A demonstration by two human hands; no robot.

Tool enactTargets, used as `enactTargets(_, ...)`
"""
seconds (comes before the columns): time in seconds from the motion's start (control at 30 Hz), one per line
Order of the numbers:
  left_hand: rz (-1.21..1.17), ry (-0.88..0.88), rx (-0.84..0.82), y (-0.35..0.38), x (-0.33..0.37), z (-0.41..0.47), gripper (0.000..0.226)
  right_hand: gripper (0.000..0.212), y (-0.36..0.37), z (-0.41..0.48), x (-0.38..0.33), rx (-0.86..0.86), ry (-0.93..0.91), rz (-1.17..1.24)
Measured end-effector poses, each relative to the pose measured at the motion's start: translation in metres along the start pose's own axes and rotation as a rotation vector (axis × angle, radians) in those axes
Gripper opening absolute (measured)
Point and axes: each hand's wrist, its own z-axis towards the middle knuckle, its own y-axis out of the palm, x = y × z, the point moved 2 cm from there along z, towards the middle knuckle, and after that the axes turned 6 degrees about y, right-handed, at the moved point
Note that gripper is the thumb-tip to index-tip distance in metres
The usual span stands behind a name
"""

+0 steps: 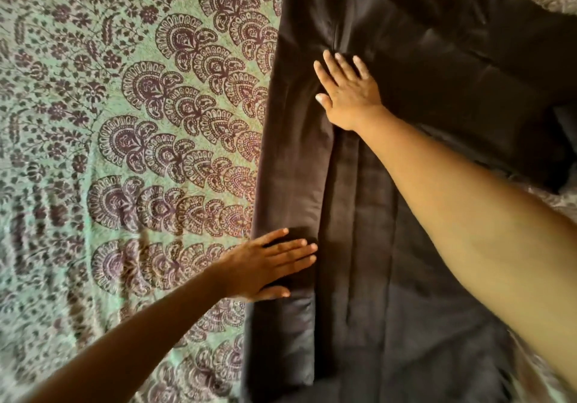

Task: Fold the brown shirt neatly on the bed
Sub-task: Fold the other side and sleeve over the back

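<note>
brown shirt [359, 309]: I can read no label, brand or number on it.
bedspread [125, 121]: I see only a printed pattern, no words.

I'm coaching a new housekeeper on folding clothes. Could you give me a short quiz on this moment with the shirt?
1. True or false: the left hand grips a bunched-up corner of the shirt.
2. Where is the right hand? A) on a pillow B) flat on the shirt, farther up than the left hand C) raised in the air
3. Fill in: the hand nearer the patterned bedspread is the ___ hand.
Key: 1 false, its fingers lie straight and flat on the shirt; 2 B; 3 left.
</note>
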Motion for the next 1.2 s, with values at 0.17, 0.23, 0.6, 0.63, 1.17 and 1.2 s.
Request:
enactTargets(0.17, 0.019, -0.316, 0.019, -0.015, -0.038, 0.013, 0.061, 0.059, 0.007, -0.057, -0.035, 0.159, -0.144, 0.182)
enactTargets(0.23, 0.041, -0.322, -0.045, -0.011, -0.037, 0.011, 0.061, 0.058, 0.023, -0.081, -0.043, 0.102, -0.22, 0.208)
enactTargets(0.6, -0.037, -0.062, -0.065, 0.047, 0.152, -0.055, 0.068, 0.061, 0.032, -0.091, -0.049, -0.072, -0.099, 0.1)
enactTargets(0.63, -0.045, -0.079, -0.047, 0.045, 0.154, -0.056, 0.067, 0.061, 0.03, -0.098, -0.053, -0.048, -0.092, 0.115)
enactTargets(1.17, -0.164, -0.09, -0.024, 0.049, 0.196, -0.07, 0.051, 0.069, 0.073, -0.168, -0.074, 0.059, -0.34, 0.122)
enactTargets(1.2, -0.23, -0.12, 0.037, 0.04, 0.195, -0.066, 0.05, 0.068, 0.071, -0.167, -0.074, 0.037, -0.355, 0.166)
